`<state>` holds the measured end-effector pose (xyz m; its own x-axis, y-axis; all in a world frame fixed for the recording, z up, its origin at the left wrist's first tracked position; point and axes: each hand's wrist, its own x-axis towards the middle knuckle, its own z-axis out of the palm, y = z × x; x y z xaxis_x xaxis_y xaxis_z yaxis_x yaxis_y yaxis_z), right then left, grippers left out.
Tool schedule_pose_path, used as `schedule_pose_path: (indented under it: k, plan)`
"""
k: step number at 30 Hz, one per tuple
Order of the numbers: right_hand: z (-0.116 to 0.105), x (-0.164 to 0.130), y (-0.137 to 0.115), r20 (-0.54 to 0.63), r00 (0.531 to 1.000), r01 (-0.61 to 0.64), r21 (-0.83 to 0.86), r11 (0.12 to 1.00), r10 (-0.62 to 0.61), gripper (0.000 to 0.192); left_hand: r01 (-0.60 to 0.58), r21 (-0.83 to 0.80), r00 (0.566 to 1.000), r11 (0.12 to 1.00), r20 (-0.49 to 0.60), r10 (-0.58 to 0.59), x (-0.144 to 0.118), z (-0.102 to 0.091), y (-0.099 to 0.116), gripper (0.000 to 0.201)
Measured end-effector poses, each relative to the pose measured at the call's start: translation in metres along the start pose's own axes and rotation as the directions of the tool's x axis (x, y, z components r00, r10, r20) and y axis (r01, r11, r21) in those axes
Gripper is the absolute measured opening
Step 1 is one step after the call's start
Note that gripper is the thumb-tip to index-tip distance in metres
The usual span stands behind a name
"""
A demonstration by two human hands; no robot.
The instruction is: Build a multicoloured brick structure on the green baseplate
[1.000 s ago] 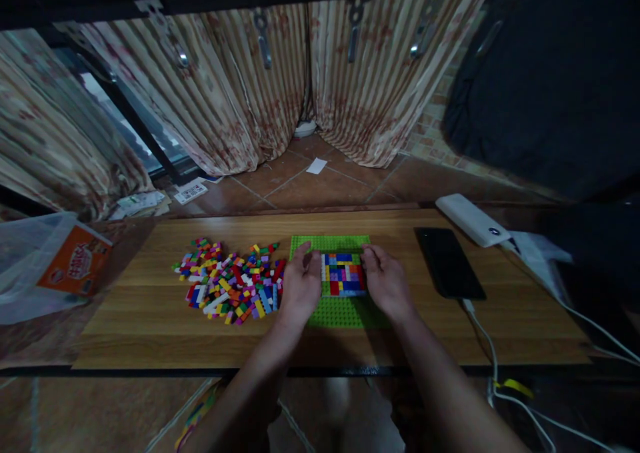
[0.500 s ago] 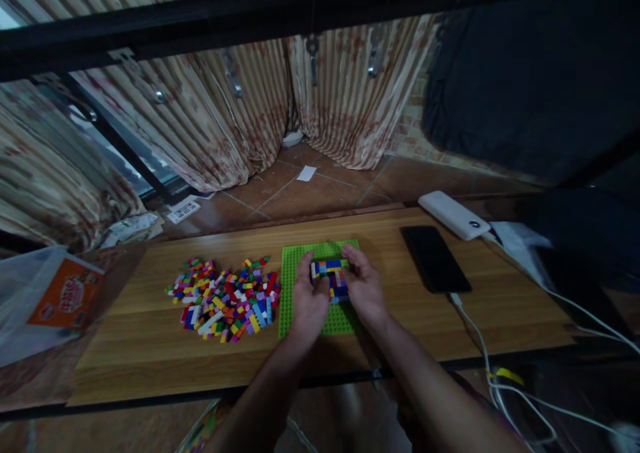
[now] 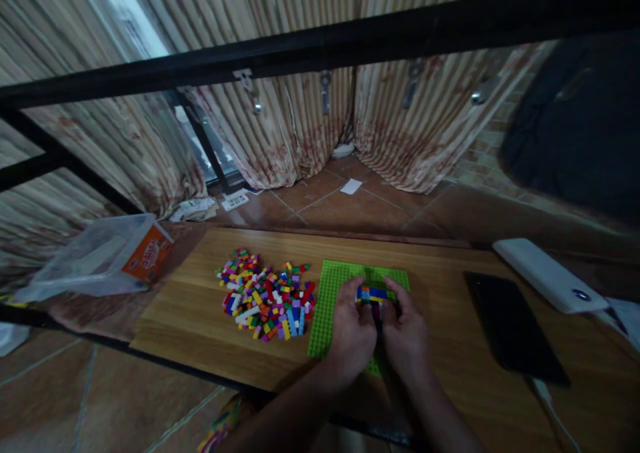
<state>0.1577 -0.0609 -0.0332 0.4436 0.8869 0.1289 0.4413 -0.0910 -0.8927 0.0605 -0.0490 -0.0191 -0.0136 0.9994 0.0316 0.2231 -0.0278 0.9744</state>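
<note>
Striped curtains [image 3: 280, 133] hang behind a wooden table [image 3: 200, 320], and both hands are down over the green baseplate [image 3: 333, 306]. Left hand [image 3: 353, 336] and right hand [image 3: 407, 340] sit side by side, fingers curled in on the block [image 3: 373, 294] of joined bricks, which pokes out just beyond the fingertips, pinched from both sides. It sits over the baseplate; whether it touches the studs, I cannot tell. Left of the grip lies the loose brick pile [image 3: 267, 300], just off the baseplate edge. Right of it, well apart, a black phone [image 3: 513, 326] and a white power bank [image 3: 547, 276].
</note>
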Motion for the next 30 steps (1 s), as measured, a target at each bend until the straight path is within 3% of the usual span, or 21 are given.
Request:
schedule_pose_path:
  k: [7,17,23,30]
  plan:
    - [0.000,0.002,0.004,0.052,0.998,0.039,-0.150,0.988,-0.032,0.057,0.019,0.038,0.999,0.999,0.025,-0.020,-0.001,-0.002,0.010,0.048]
    - [-0.003,0.004,0.001,0.100,0.989,0.132,-0.249,0.959,-0.111,0.059,0.083,-0.035,0.997,0.996,0.006,-0.083,0.005,-0.002,0.014,0.038]
    - [-0.001,0.003,0.002,0.136,0.982,0.163,-0.267,0.950,-0.130,0.062,0.068,-0.049,0.998,0.996,-0.012,-0.069,0.006,0.000,0.007,0.036]
    - [0.001,0.003,0.000,0.157,0.971,0.218,-0.293,0.931,-0.178,0.062,0.000,0.044,1.000,0.999,0.024,-0.001,0.007,-0.003,0.008,0.033]
